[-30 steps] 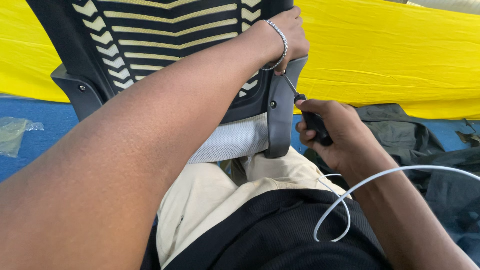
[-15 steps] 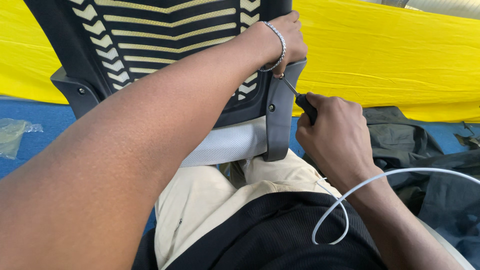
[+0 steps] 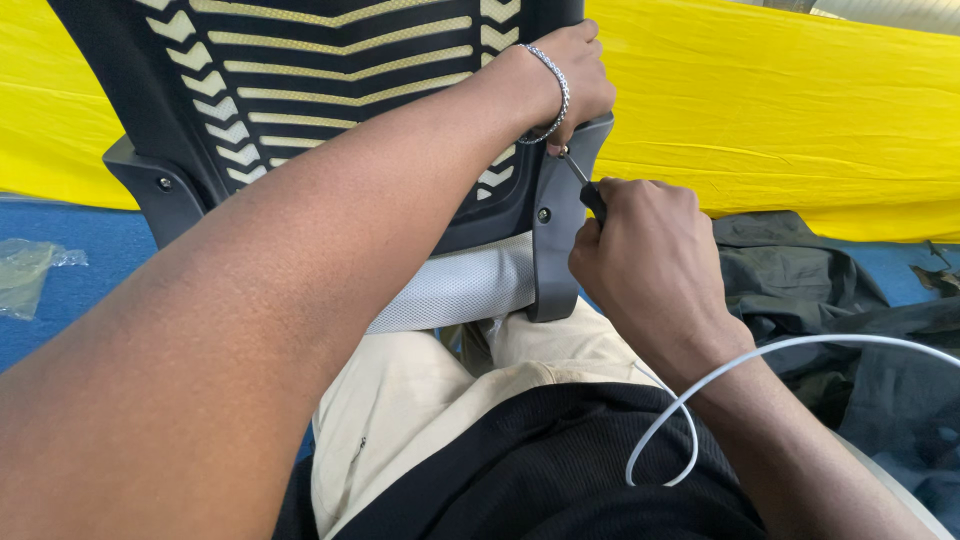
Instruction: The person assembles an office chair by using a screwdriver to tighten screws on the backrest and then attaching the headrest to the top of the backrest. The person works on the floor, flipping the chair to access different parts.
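Note:
A black office-chair backrest [image 3: 330, 90] with pale chevron mesh stands in front of me, with a grey frame arm [image 3: 556, 250] down its right side. My left hand [image 3: 570, 75], a beaded bracelet at the wrist, grips the top of that grey arm at the backrest's right edge. My right hand [image 3: 645, 260] is shut on a black-handled screwdriver [image 3: 585, 185]. Its thin shaft angles up-left, and the tip sits at the grey arm just below my left hand. A dark screw head [image 3: 543, 214] shows lower on the arm.
A grey mesh lumbar pad [image 3: 450, 290] sits under the backrest. Yellow cloth [image 3: 800, 110] lies behind, blue floor [image 3: 90, 260] at left with a clear plastic bag [image 3: 25, 275]. Dark clothing [image 3: 800, 290] lies at right. A white cable [image 3: 700, 400] loops over my lap.
My right hand has moved up and left with the screwdriver, bringing its tip closer under my left hand on the grey arm. The left hand has stayed in place.

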